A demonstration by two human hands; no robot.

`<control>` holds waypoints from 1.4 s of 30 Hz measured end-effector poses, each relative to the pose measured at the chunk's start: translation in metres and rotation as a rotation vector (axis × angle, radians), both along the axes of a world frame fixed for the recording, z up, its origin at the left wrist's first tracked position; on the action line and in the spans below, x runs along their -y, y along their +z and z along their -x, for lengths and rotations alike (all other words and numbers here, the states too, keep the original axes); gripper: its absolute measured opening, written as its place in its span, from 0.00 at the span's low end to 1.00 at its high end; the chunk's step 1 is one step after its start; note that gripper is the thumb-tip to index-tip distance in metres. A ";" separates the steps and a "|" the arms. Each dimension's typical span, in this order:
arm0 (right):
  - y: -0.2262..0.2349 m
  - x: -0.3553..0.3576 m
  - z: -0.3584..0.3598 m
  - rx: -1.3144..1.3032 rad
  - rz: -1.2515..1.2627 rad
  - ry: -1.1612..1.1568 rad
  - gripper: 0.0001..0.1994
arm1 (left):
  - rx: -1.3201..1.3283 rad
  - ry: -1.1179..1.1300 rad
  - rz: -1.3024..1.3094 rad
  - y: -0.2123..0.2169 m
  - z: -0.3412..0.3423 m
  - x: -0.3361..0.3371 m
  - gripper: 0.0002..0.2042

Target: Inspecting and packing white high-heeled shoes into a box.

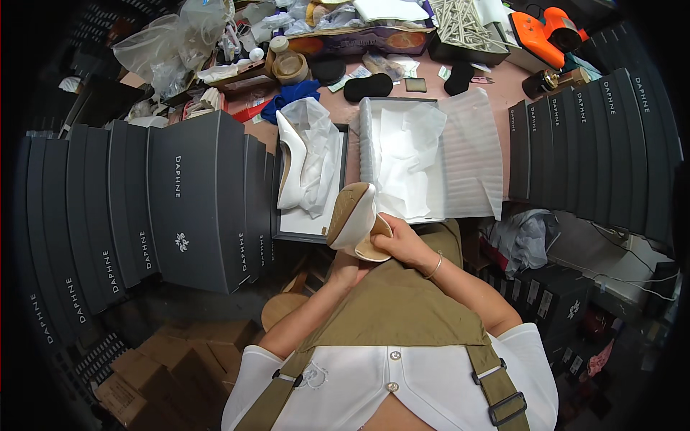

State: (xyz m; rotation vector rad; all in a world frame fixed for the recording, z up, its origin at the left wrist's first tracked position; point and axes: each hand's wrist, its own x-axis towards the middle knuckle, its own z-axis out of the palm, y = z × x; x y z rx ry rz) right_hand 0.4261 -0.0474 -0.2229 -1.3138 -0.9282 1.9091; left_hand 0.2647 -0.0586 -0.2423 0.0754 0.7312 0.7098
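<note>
In front of my apron I hold a white pump (357,226), its tan sole tilted up and its tan insole showing. My right hand (404,243) is closed on the shoe's rear part, the thumb pressed on the insole. From below, my left hand (345,269) supports the shoe; its fingers are mostly hidden behind it. Just beyond, a matching white high-heeled pump (291,179) lies on its side against crumpled tissue (318,165) in a shallow grey box (277,228). Beside that is another box (367,161), lined with white paper (406,158) and a foam sheet (471,154).
Dark grey shoeboxes stand in rows at the left (194,194) and right (586,144). Behind are black pads (368,87), a jar (290,67), a blue cloth (291,99), an orange device (532,34) and a tray of pale sticks (463,25). Cardboard cartons (169,366) sit below left.
</note>
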 end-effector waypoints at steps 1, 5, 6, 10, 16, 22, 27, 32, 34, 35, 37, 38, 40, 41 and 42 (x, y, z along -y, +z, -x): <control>-0.001 0.000 0.000 0.018 -0.016 -0.004 0.18 | -0.011 0.004 -0.002 0.000 0.000 0.000 0.24; 0.019 0.005 0.000 0.049 -0.070 -0.052 0.19 | -0.095 -0.049 -0.164 -0.010 0.006 0.002 0.22; 0.027 0.005 -0.004 0.046 -0.081 -0.067 0.19 | -0.182 -0.093 -0.310 -0.014 0.007 0.002 0.21; 0.035 0.011 -0.051 0.541 -0.367 -0.104 0.13 | 0.123 0.093 -0.129 0.007 0.007 -0.014 0.21; 0.055 0.013 -0.036 0.700 -0.541 0.133 0.08 | -0.053 0.106 -0.186 0.011 0.010 -0.021 0.27; 0.051 0.007 -0.019 0.714 -0.627 0.004 0.09 | 0.013 0.124 0.074 0.013 0.018 -0.028 0.24; 0.054 -0.008 -0.003 0.680 -0.833 -0.049 0.16 | 0.095 0.128 0.142 0.011 0.016 -0.027 0.24; 0.064 -0.015 0.015 0.687 -0.964 0.009 0.41 | -0.246 0.126 -0.190 0.023 -0.004 -0.022 0.24; 0.055 -0.019 0.010 0.379 -0.608 -0.062 0.38 | -0.379 0.000 -0.473 0.021 -0.001 -0.017 0.26; 0.048 -0.020 0.005 0.233 -0.423 -0.101 0.36 | -0.540 -0.094 -0.657 0.019 0.001 -0.018 0.27; 0.042 -0.027 -0.012 -0.196 -0.238 -0.315 0.29 | -0.567 -0.206 -0.952 0.053 0.001 -0.021 0.27; 0.040 -0.028 -0.022 -0.376 -0.158 -0.330 0.30 | -0.549 -0.169 -0.881 0.058 -0.005 -0.019 0.27; 0.034 -0.030 -0.033 -0.637 -0.072 -0.407 0.39 | -0.637 -0.229 -0.990 0.065 -0.008 -0.026 0.25; 0.038 -0.031 -0.031 -0.541 -0.053 -0.451 0.41 | -0.687 -0.259 -1.044 0.066 -0.008 -0.030 0.24; 0.037 -0.031 -0.029 -0.558 -0.035 -0.472 0.42 | -0.670 -0.277 -1.013 0.064 -0.010 -0.033 0.21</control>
